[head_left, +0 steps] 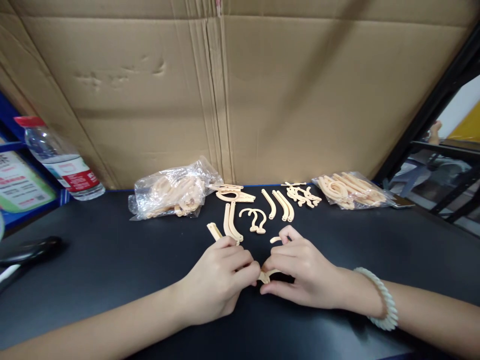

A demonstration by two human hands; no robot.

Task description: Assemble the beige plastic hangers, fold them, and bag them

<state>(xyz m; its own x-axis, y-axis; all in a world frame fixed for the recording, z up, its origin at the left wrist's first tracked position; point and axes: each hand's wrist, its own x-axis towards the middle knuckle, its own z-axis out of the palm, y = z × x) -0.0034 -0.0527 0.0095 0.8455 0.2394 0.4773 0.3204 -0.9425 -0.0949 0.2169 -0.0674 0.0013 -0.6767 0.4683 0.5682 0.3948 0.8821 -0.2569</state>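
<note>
My left hand (221,280) is closed around a beige plastic hanger arm (214,230), whose end sticks out past the fingers at the upper left. My right hand (302,270) pinches a curved beige hanger hook (275,240), with its tip showing above the fingers and its base (265,276) between the two hands. The fingertips of both hands nearly meet there, and they hide where the pieces touch. Just beyond the hands lie loose hanger arms (233,222) and a pair of hooks (258,220).
More hanger arms (283,205), a heap of small hooks (303,195) and flat pieces (234,194) lie farther back. Clear bags of parts stand left (168,192) and right (350,190). A water bottle (71,167) and a dark object (32,250) are at left; cardboard (300,90) walls the back.
</note>
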